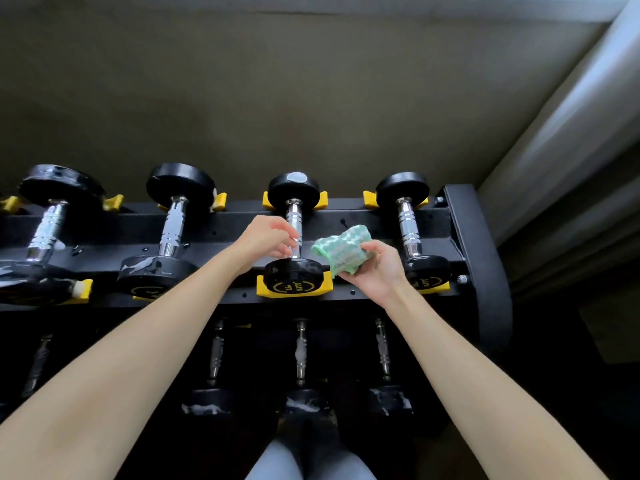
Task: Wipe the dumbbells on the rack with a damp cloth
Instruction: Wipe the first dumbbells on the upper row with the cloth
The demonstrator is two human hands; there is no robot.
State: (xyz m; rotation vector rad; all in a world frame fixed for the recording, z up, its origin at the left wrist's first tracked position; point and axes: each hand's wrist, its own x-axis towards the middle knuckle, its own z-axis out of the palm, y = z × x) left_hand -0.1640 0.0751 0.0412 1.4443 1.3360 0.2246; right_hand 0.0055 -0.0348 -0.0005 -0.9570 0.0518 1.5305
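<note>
On the rack (475, 237), grips the dumbbell (293, 210) with the left hand (266, 242), bar pointing away; squeezes the cloth (341, 252) in the right hand (374, 271), just beside.

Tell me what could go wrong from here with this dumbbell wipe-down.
1. The left hand reaches one-handed for the chrome handle of the third dumbbell; if lifted from its yellow cradle, it may slip and drop onto the lower-tier dumbbells.
2. The green cloth is bunched in the right hand, so a wipe may miss parts of the heads.
3. Streaks on the neighbouring dumbbell suggest wet, slippery surfaces.
</note>
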